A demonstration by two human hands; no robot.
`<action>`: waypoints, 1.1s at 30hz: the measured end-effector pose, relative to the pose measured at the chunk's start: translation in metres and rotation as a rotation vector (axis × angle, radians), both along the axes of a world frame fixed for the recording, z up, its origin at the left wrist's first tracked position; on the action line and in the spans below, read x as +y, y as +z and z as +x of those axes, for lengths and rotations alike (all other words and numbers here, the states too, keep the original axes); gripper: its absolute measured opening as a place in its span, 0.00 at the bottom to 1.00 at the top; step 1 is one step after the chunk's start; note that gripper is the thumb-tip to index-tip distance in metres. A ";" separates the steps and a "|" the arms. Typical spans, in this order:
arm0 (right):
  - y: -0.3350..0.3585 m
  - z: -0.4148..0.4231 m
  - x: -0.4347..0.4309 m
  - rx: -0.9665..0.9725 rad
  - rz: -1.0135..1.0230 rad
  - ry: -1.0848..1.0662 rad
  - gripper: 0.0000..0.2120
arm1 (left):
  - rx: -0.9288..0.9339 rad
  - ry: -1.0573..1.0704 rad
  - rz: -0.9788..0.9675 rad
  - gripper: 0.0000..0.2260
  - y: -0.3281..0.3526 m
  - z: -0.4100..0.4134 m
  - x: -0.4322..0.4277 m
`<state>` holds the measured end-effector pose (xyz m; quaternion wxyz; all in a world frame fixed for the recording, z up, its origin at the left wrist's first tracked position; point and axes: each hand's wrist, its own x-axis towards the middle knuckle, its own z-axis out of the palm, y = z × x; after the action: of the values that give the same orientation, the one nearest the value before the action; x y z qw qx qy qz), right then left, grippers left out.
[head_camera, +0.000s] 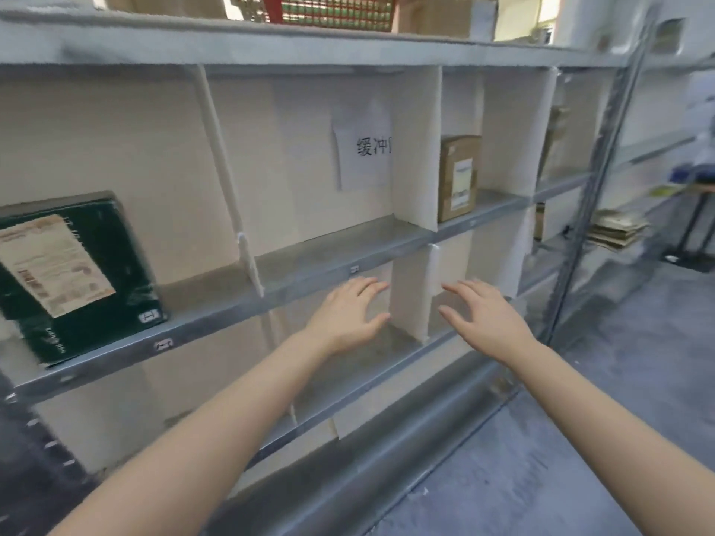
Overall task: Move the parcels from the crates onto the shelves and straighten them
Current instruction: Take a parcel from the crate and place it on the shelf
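Observation:
Both my hands reach out in front of the lower shelf bay, fingers spread and holding nothing. My left hand (348,313) is just left of a white upright divider (410,299); my right hand (485,317) is just right of it. A dark green parcel (73,276) with a beige label stands tilted on the middle shelf (294,282) at the far left. A brown cardboard parcel (458,177) with a white label stands upright on the same shelf further right, behind another divider. No crate near my hands.
Grey metal racking with white dividers fills the view. A paper sign (365,148) hangs on the back wall. A red mesh basket (336,9) and cardboard boxes sit on the top shelf. Flattened cardboard (617,228) lies at the right. Grey floor (561,439) lies to my right.

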<state>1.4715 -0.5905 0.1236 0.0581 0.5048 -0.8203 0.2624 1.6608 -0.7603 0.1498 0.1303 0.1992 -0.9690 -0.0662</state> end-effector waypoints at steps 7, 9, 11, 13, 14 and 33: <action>-0.007 -0.176 0.135 -0.011 0.139 -0.329 0.28 | -0.090 -0.321 0.023 0.27 -0.005 -0.231 0.078; -0.005 -0.226 0.176 -0.018 0.169 -0.411 0.29 | -0.086 -0.392 -0.001 0.27 -0.003 -0.306 0.105; -0.001 -0.273 0.216 -0.030 0.203 -0.487 0.29 | -0.080 -0.470 -0.035 0.28 0.000 -0.378 0.137; 0.003 -0.318 0.251 -0.036 0.221 -0.564 0.29 | -0.088 -0.544 -0.044 0.28 0.002 -0.445 0.169; 0.005 -0.340 0.267 -0.040 0.226 -0.603 0.29 | -0.100 -0.577 -0.049 0.28 0.002 -0.476 0.185; -0.020 -0.681 0.444 -0.121 0.108 -1.307 0.29 | -0.236 -1.170 -0.120 0.27 -0.013 -0.993 0.345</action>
<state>0.7910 -0.1468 0.1035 0.1340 -0.1108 -0.9718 0.1595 0.6677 -0.4157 0.1365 -0.0250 -0.3691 -0.9277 -0.0495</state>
